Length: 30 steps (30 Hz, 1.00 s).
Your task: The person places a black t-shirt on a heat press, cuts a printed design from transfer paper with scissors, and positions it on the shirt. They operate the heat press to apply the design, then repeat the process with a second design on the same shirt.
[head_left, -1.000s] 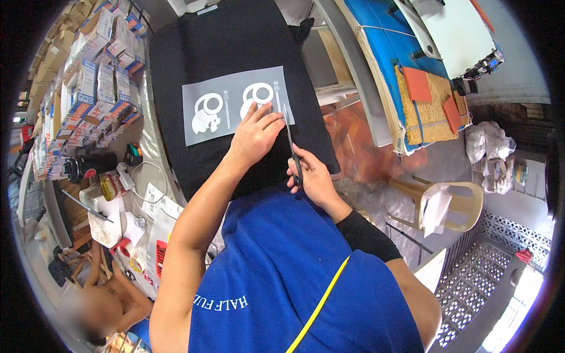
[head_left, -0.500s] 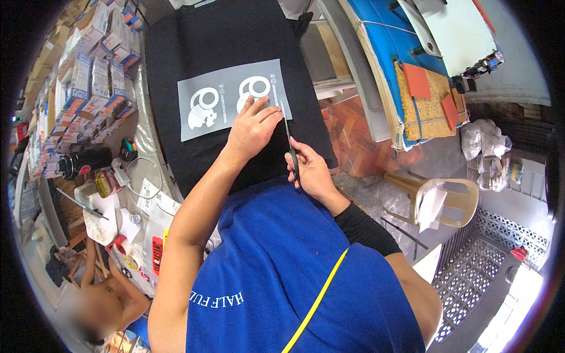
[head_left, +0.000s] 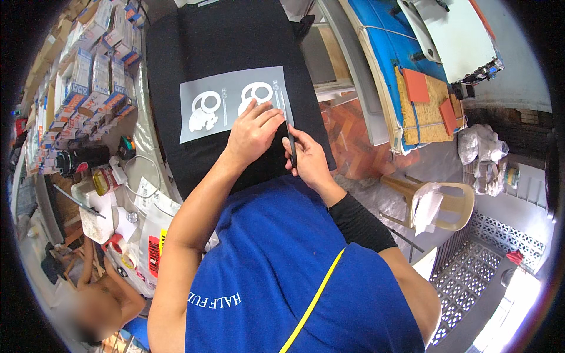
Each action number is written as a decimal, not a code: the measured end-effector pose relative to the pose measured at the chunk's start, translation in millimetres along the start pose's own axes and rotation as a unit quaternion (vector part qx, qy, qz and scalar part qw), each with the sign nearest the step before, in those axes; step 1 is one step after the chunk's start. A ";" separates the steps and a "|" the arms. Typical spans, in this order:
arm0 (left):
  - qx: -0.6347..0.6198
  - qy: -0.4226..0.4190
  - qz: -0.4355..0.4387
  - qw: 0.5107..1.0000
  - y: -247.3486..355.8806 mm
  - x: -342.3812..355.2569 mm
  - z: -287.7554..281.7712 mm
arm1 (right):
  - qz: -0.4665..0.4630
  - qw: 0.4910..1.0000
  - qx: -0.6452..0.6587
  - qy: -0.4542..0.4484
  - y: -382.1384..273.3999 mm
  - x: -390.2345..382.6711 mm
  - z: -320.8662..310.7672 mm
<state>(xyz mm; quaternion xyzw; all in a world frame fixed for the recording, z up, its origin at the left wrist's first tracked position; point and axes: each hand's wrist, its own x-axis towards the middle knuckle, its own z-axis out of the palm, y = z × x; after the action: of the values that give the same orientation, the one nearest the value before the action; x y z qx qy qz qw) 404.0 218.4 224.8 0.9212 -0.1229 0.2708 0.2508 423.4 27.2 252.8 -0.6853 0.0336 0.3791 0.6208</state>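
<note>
A grey translucent sheet (head_left: 209, 85) with white printed rings and shapes lies on a black cloth-covered surface (head_left: 229, 35). My left hand (head_left: 253, 132) rests on the sheet's lower right part, fingers lying on it over part of the right-hand print. My right hand (head_left: 306, 156) is closed round the black handle of scissors (head_left: 292, 147). The thin blades point away from me along the right side of the sheet, close beside my left fingertips; whether they are parted is hard to tell.
Left stand stacked boxes (head_left: 94, 85) and a cluttered bench (head_left: 91, 215); another person (head_left: 103, 309) is at lower left. Right are a blue board (head_left: 379, 41) with orange pads (head_left: 415, 85), a beige plastic chair (head_left: 456, 203), plastic-wrapped bundles (head_left: 479, 147) and a railing (head_left: 456, 247).
My right hand and the scissors have moved forward, up the sheet's right side, closer to my left fingers. My left hand stays on the sheet.
</note>
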 end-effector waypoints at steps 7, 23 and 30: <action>-0.013 0.013 0.000 1.000 8.2 0.9 -9.8 | -0.005 1.000 -0.017 0.014 -4.7 10.8 1.2; 0.075 -0.128 -0.134 0.980 -63.7 -26.6 -62.8 | 0.124 0.970 -0.084 -0.190 1.2 -28.9 -57.0; 0.034 -0.089 -0.067 0.993 -45.8 -38.4 -53.9 | 0.017 0.990 0.039 -0.132 38.1 -17.3 8.9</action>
<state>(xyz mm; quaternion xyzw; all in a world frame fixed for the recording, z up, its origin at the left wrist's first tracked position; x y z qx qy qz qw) 365.4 289.0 224.3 0.9558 -0.0731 0.1743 0.2250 387.2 19.0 231.5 -0.6041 -0.0218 0.4753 0.6393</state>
